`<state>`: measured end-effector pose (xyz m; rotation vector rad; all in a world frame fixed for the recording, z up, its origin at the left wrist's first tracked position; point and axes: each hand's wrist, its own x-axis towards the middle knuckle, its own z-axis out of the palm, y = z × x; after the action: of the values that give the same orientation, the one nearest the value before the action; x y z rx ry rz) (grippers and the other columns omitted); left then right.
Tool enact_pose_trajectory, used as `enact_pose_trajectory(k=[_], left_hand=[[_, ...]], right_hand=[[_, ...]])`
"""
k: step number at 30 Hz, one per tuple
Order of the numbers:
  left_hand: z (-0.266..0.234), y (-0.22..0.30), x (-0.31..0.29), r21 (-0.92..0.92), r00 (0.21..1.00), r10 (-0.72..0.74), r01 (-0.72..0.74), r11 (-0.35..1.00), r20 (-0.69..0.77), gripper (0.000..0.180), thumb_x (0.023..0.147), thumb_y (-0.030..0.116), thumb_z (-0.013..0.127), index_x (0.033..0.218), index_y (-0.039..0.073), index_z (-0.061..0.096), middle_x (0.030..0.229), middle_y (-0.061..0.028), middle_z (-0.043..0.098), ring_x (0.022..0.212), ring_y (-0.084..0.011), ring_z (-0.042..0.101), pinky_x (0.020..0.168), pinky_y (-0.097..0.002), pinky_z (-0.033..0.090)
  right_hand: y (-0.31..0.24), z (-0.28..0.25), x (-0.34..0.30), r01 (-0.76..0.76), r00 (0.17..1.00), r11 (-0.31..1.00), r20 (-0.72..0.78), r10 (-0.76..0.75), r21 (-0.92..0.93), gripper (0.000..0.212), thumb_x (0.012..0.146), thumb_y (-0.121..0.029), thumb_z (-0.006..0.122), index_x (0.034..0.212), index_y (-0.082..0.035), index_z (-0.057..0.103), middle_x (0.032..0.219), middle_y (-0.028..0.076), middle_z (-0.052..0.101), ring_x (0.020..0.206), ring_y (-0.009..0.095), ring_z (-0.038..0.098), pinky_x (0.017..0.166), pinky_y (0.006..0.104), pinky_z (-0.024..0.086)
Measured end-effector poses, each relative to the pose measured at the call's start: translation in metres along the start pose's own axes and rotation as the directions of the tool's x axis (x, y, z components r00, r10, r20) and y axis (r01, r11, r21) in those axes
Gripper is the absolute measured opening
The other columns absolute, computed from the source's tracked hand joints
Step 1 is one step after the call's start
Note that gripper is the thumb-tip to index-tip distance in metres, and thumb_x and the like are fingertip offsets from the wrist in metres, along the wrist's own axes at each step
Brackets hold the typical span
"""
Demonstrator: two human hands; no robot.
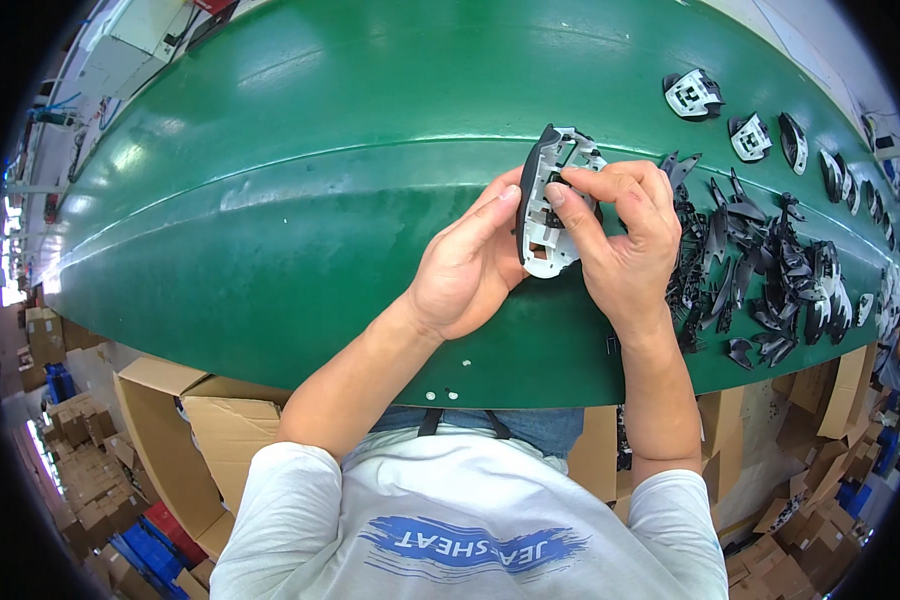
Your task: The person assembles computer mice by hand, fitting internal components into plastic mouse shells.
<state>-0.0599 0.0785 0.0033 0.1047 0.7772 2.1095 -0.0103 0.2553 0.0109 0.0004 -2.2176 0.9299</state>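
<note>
Over the green table, a white plastic shell with a black outer side, shaped like a computer mouse housing, is held tilted with its ribbed inside showing. My left hand grips it along its black left side, the thumb on the near edge and the other fingers partly hidden beneath. Inside the shell, the thumb and index finger of my right hand pinch a small black plastic part. The fingertips partly cover this part, so its full shape is hidden.
To my right lies a heap of black plastic parts. Several similar black-and-white shells stretch along the table's far right side. Small white bits lie by the near edge. An open cardboard box stands below that edge on the left.
</note>
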Motion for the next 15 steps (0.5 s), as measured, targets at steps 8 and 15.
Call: enact_pose_trajectory(k=[8,15], left_hand=[[-0.0003,0.0086,-0.0034,-0.106,0.998,0.027,-0.021,0.994,0.051,0.051,0.12,0.033,0.036,0.166,0.01,0.037,0.151,-0.0063,0.057,0.137,-0.0184,0.058,0.115,-0.0421,0.049],[-0.0056,0.004,-0.0069,-0.004,0.999,0.037,-0.037,0.999,0.021,0.052,0.119,0.03,0.038,0.167,0.009,0.034,0.15,-0.0085,0.058,0.135,-0.0189,0.059,0.113,-0.0417,0.049]], right_hand=[[0.0001,-0.0084,0.0034,-0.02,0.994,0.999,0.107,0.016,0.029,0.025,0.083,-0.018,0.092,0.106,-0.011,0.084,0.093,0.005,0.068,0.092,0.024,0.063,0.088,0.0387,0.047],[0.0021,-0.0095,0.0019,0.003,0.99,1.0,0.138,-0.003,0.001,0.022,0.083,-0.014,0.091,0.103,-0.01,0.082,0.093,0.005,0.067,0.09,0.023,0.064,0.084,0.0384,0.048]])
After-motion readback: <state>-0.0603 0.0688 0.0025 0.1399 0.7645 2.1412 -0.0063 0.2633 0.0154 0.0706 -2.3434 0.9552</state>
